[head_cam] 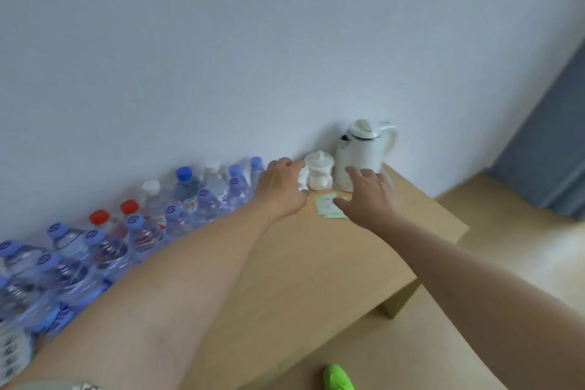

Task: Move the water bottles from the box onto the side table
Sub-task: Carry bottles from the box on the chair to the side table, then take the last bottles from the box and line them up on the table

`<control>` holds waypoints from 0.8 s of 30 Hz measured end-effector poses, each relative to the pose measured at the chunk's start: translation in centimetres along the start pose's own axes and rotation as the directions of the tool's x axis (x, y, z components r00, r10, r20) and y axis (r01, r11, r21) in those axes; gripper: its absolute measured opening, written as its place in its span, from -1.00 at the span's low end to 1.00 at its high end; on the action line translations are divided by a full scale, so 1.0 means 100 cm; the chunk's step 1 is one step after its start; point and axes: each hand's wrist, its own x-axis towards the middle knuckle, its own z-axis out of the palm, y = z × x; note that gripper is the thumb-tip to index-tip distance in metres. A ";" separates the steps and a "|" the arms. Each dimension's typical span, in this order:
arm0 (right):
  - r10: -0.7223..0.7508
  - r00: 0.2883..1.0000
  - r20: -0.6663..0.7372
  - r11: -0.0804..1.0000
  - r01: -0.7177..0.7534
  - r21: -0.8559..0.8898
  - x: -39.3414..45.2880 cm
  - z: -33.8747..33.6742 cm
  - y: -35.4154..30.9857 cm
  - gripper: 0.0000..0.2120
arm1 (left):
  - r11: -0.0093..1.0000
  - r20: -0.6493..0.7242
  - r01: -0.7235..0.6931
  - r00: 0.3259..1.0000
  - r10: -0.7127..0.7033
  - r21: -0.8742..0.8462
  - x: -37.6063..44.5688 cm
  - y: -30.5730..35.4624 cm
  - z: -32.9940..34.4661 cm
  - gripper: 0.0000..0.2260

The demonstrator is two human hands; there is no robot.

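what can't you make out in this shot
Head view only:
- The box: not in view at all.
- Bottles at the far left: cut off by the left edge, the nearest hidden behind the left forearm.
- Left hand grip on the white jar: blurred, contact unclear.
- Cards: part-covered by the right hand, print unreadable.

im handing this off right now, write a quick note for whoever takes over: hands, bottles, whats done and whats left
Left hand: at the far end of the side table, fingers against a small white jar; whether it grips is unclear.
Right hand: open, empty, hovering over paper slips in front of the white kettle.
Water bottles: many already stand in rows along the wall on the table's left side.
Box: not in view, so what remains in it cannot be told. Check it and move over any bottles left.
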 end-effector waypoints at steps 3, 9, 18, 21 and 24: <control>0.145 0.989 -0.035 0.989 -0.146 -0.014 -0.031 -0.027 0.050 -0.34 | 0.993 0.050 -0.118 0.992 0.117 0.014 0.005 0.055 0.014 -0.44; 0.378 0.909 -0.174 0.922 -0.387 -0.019 -0.106 -0.098 0.156 -0.33 | 0.922 0.110 -0.388 0.916 0.387 -0.011 0.010 0.213 0.034 -0.41; 0.619 0.713 -0.328 0.755 -0.655 0.001 -0.242 -0.202 0.350 -0.29 | 0.766 0.152 -0.628 0.751 0.643 -0.136 -0.032 0.477 0.108 -0.41; 0.704 0.626 -0.337 0.665 -0.746 0.004 -0.296 -0.238 0.419 -0.30 | 0.691 0.176 -0.705 0.668 0.723 -0.160 -0.055 0.568 0.139 -0.43; 0.760 0.545 -0.355 0.593 -0.804 0.037 -0.347 -0.270 0.480 -0.30 | 0.610 0.194 -0.770 0.580 0.791 -0.188 -0.082 0.658 0.166 -0.45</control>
